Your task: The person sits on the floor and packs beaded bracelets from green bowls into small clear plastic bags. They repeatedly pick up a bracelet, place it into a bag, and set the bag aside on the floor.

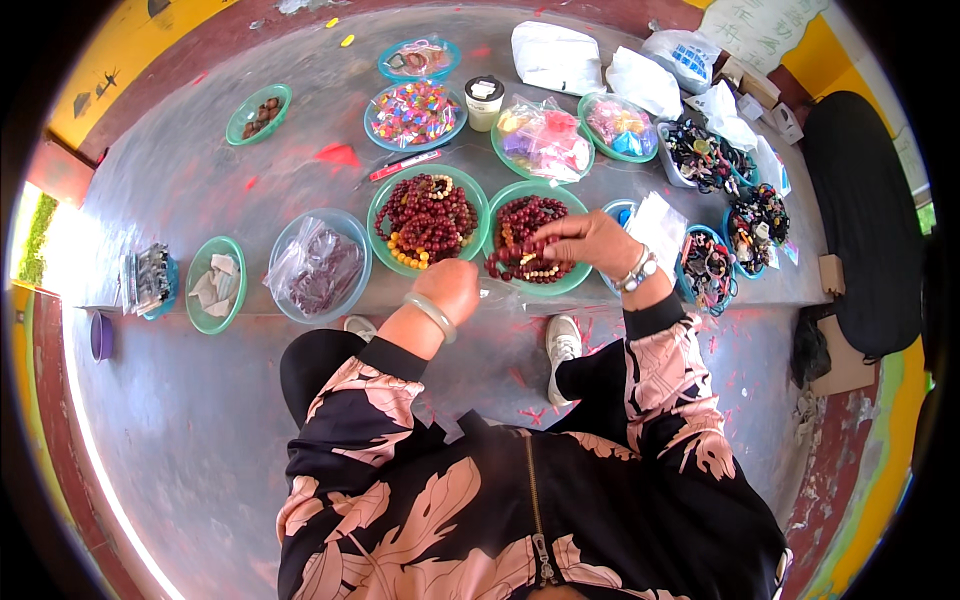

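Observation:
My right hand (597, 243) pinches a string of dark red beads (515, 262) between thumb and fingers. It hangs over the near part of a green bowl (577, 283) holding more dark red bead strings (528, 215). My left hand (450, 289), with a pale bangle on its wrist, is closed in front of a second green bowl (376, 233). What its fingers hold is hidden; something clear, like thin plastic, shows just to its right. Dark red bead strings (425, 213) fill that second bowl, with some yellow beads at its near side.
Left of the bead bowls stand a blue bowl with a plastic bag (325, 260) and a green bowl (213, 325). Behind are a lidded cup (483, 100), a red pen (405, 165) and a bowl of colourful pieces (413, 112). Baskets of dark hair ties (707, 265) stand right.

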The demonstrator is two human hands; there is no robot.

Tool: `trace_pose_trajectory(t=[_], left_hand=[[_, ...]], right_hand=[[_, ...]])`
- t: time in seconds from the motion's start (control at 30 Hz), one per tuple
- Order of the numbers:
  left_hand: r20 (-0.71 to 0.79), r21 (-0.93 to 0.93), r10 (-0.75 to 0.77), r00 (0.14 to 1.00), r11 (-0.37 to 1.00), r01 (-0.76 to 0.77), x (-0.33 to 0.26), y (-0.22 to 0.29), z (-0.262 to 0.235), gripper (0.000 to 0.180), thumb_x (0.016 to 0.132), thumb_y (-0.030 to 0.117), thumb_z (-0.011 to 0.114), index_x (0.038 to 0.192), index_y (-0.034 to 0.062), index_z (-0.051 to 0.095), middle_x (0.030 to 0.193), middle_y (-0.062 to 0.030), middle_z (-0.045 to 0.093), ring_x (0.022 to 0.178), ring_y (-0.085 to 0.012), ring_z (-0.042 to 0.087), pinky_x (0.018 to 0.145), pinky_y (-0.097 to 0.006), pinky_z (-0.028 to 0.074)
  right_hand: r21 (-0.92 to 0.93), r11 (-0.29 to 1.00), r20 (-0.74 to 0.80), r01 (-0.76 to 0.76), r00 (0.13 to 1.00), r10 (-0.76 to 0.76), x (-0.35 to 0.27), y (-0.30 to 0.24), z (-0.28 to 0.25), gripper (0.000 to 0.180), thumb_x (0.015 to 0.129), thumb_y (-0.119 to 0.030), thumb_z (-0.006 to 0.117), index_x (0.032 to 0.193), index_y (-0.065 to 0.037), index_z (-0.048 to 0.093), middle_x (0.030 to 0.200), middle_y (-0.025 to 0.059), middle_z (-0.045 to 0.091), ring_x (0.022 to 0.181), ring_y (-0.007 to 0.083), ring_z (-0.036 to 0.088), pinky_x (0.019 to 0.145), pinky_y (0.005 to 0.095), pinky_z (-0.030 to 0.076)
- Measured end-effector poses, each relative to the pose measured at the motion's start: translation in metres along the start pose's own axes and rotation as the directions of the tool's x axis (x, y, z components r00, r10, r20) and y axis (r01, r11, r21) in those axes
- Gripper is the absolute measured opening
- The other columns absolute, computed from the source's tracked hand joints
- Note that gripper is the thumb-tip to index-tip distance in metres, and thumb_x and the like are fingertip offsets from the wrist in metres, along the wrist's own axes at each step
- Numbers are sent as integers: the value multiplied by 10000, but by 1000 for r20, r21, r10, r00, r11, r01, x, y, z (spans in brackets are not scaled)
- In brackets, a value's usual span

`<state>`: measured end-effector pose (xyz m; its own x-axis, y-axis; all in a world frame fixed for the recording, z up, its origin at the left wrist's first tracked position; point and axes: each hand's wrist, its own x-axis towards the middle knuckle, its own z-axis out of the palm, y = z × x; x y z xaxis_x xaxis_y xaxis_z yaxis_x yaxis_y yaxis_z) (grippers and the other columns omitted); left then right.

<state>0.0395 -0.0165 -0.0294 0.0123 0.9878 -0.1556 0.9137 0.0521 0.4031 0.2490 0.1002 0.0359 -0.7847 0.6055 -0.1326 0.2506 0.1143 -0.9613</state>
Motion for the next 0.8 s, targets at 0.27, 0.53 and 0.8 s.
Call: trace_pose_trajectory(t=[0.27, 0.53, 0.8], left_hand=[[-97, -116, 87, 991, 988, -99, 0, 1, 4, 189, 792, 183, 532, 755, 33, 641, 711, -204, 610, 690, -389, 593, 651, -475, 469], [-308, -159, 131, 942, 970, -187, -3, 11, -1, 154, 814, 169, 522, 785, 43, 605, 723, -156, 607, 678, -355, 594, 610, -448, 467], [-388, -242, 156, 908, 934, -264, -1, 17, -1, 114, 804, 121, 538, 817, 42, 619, 730, -153, 614, 684, -341, 604, 596, -413, 476]], right_hand=[[-129, 991, 96, 22, 995, -9, -8, 6, 15, 260, 763, -137, 686, 999, -34, 657, 836, 45, 670, 761, 87, 591, 707, 240, 465], [-228, 967, 121, 111, 989, -85, -1, 10, 19, 245, 761, -159, 639, 981, -54, 660, 822, 84, 665, 746, 139, 620, 692, 261, 468], [-650, 737, 90, 188, 981, -170, 1, 16, 57, 204, 764, -258, 589, 848, -80, 642, 751, 110, 635, 724, 286, 616, 643, 379, 478]])
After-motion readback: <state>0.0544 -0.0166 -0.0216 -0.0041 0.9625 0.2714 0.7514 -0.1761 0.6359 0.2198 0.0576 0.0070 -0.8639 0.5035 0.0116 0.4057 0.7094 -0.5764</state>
